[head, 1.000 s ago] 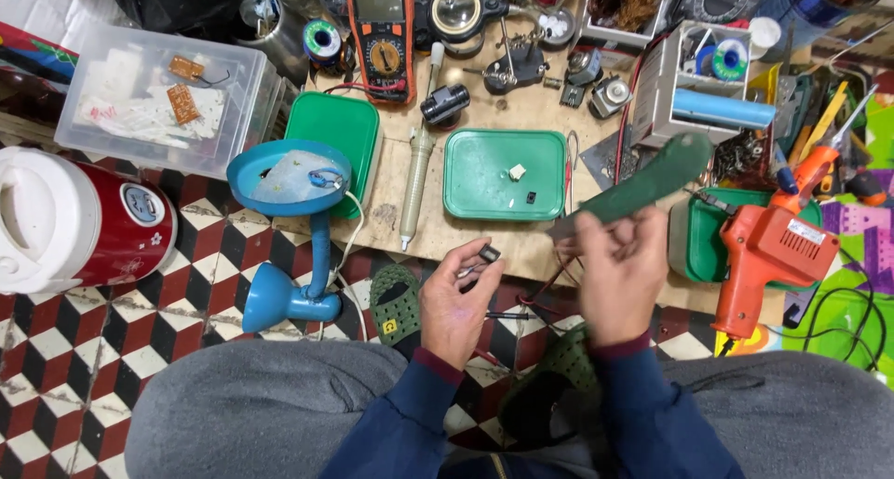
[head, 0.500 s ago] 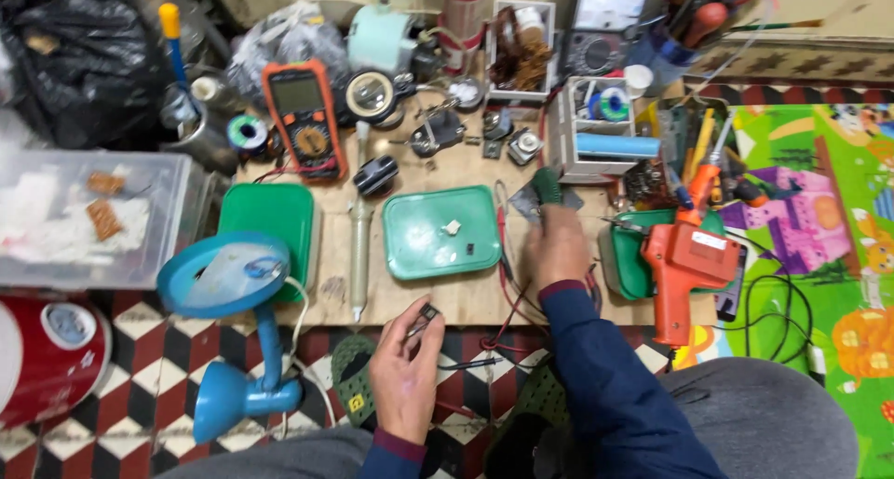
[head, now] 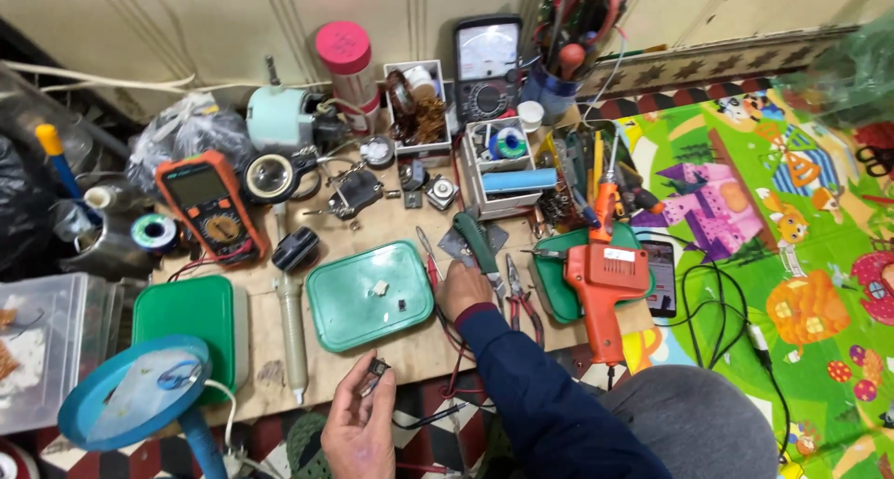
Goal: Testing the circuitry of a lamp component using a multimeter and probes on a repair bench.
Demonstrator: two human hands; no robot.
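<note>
My left hand (head: 358,428) is low over the front edge of the wooden board (head: 419,349) and pinches a small dark component (head: 377,367) between thumb and fingers. My right hand (head: 463,288), in a dark blue sleeve, rests on the board just right of a green tray (head: 345,323). Its fingers are at the near end of a green-handled tool (head: 477,242) that lies on a grey sheet. I cannot see whether they grip it. The tray holds a small white piece (head: 380,288) and a tiny dark part (head: 400,304).
Red-handled pliers (head: 518,297) and an orange soldering gun (head: 603,279) lie right of my right hand. An orange multimeter (head: 209,209), a green box (head: 186,316), a pen-shaped tool (head: 292,316) and a blue magnifier lamp (head: 135,395) are to the left. Parts bins crowd the back.
My right hand carried the green-handled tool forward from near my lap to the board beside the tray. My view tilted up and right. The left hand keeps the small component.
</note>
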